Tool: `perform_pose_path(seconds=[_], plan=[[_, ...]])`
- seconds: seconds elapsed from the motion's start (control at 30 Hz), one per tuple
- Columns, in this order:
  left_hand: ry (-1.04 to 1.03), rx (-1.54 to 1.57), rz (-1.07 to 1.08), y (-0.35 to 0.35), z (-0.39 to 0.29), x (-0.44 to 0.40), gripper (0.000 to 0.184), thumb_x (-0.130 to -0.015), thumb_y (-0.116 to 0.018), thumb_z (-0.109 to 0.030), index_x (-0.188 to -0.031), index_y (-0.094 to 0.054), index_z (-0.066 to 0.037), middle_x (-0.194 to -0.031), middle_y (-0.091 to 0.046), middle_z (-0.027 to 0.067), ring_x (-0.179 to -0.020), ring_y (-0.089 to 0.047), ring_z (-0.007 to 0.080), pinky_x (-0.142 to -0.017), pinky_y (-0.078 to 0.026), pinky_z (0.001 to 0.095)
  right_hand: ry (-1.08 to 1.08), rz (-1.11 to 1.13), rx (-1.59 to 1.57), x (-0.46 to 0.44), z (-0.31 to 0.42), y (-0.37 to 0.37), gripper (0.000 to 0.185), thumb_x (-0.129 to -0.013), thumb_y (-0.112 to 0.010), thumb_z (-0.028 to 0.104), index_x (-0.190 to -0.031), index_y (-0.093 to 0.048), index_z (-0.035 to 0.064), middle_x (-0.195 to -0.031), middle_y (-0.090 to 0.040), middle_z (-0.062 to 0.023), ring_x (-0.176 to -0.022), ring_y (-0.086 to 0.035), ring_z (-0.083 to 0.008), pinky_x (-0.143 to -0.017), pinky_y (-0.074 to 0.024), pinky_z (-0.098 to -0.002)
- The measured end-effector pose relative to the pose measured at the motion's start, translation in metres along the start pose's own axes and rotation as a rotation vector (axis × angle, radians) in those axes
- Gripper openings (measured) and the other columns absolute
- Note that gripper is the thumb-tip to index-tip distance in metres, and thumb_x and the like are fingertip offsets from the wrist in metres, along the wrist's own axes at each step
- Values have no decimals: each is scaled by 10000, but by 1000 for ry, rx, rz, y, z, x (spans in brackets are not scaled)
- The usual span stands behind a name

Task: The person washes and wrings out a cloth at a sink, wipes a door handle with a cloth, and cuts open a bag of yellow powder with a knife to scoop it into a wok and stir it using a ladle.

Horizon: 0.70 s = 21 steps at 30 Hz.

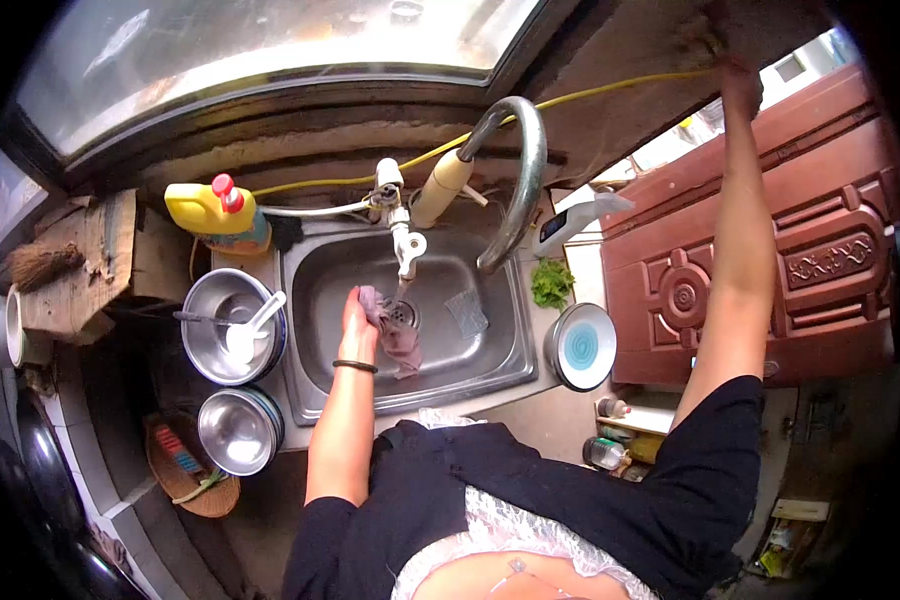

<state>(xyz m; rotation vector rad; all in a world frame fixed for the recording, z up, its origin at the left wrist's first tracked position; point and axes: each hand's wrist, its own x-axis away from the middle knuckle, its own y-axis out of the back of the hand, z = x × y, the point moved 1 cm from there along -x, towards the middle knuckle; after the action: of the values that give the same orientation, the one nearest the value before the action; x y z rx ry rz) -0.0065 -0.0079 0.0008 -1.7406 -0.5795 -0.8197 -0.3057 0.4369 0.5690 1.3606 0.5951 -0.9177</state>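
Note:
My left hand (358, 322) is in the metal sink (320, 365), closed on a wet pinkish-grey cloth (400, 348) that hangs down near the drain. Just above it is the white tap (407, 250), with what looks like a thin stream of water falling from it. My right hand (738, 90) is stretched far up to the right, at the dark wall near the end of a yellow hose (620, 84). Its fingers are in shadow, so what they touch is hidden. A pale mesh scrubbing pad (467, 313) lies on the sink floor.
Left of the sink stand stacked metal bowls (238, 432), a bowl with a white spoon (240, 342), and a yellow bottle (210, 212). A curved metal spout (535, 160) arches over the sink. On the right are green leaves (551, 283), a blue-white bowl (582, 345) and a brown door (670, 230).

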Motion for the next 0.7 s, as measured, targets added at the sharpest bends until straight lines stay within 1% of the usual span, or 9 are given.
perform_pose_path(seconds=[0.17,0.27,0.37,0.4,0.47,0.5,0.53,0.6,0.7], plan=[[9,2,59,2,5,-12,240,-933,-475,-289,-903,-596,-83,-805,-626,39,-716,-593,174,-641,-491,320,18,-125,-59,0,-19,3,486,-743,-665,443,-1086,-643,99,-1081,-642,-146,-1012,-598,-319,-862,-457,-388],[-11,6,0,-9,7,-7,225,-927,-492,-277,-896,-598,-81,-798,-629,42,-700,-594,177,-631,-494,329,-3,-132,-191,19,-25,12,456,-751,-714,356,-1071,-634,41,-1030,-665,-107,-959,-617,-240,-827,-465,-323],[14,8,26,-16,7,0,216,-920,-514,-273,-863,-604,-85,-767,-628,33,-670,-592,172,-603,-494,328,-18,-140,-586,100,-7,36,347,-826,-675,282,-1044,-639,15,-1004,-666,-93,-936,-606,-191,-821,-460,-310],[6,-7,35,-19,9,2,218,-919,-517,-275,-855,-605,-85,-762,-627,31,-666,-593,170,-599,-494,328,-77,-79,-808,138,9,51,320,-849,-656,261,-1039,-637,5,-1009,-663,-94,-934,-601,-188,-827,-457,-314],[33,-42,125,-25,9,6,220,-929,-511,-265,-868,-610,-78,-785,-636,27,-693,-599,162,-628,-495,310,-108,188,-577,226,66,96,286,-905,-559,203,-1073,-609,-24,-1125,-611,-136,-999,-582,-201,-863,-450,-324],[52,-58,179,-29,10,11,219,-933,-507,-260,-877,-611,-75,-797,-639,29,-706,-601,161,-641,-494,305,-5,283,-715,268,61,89,253,-901,-568,202,-1035,-620,-6,-1020,-638,-112,-923,-593,-181,-828,-459,-307],[74,-76,233,-31,10,15,219,-937,-503,-256,-886,-611,-72,-810,-641,31,-718,-602,161,-654,-493,301,-158,451,-935,312,81,95,194,-909,-562,189,-952,-635,14,-904,-638,-79,-868,-586,-148,-796,-463,-291],[75,-104,365,-38,11,24,213,-951,-483,-234,-936,-610,-64,-864,-646,35,-780,-604,156,-714,-483,284,72,741,-891,378,91,84,127,-910,-554,142,-942,-634,48,-872,-628,-41,-839,-586,-124,-743,-474,-284],[107,-179,524,-45,7,41,212,-953,-475,-209,-1012,-601,-50,-908,-646,37,-830,-603,150,-762,-477,278,26,1224,-1018,463,107,34,250,-883,-609,163,-1086,-600,15,-997,-645,-76,-915,-608,-150,-795,-480,-279]])
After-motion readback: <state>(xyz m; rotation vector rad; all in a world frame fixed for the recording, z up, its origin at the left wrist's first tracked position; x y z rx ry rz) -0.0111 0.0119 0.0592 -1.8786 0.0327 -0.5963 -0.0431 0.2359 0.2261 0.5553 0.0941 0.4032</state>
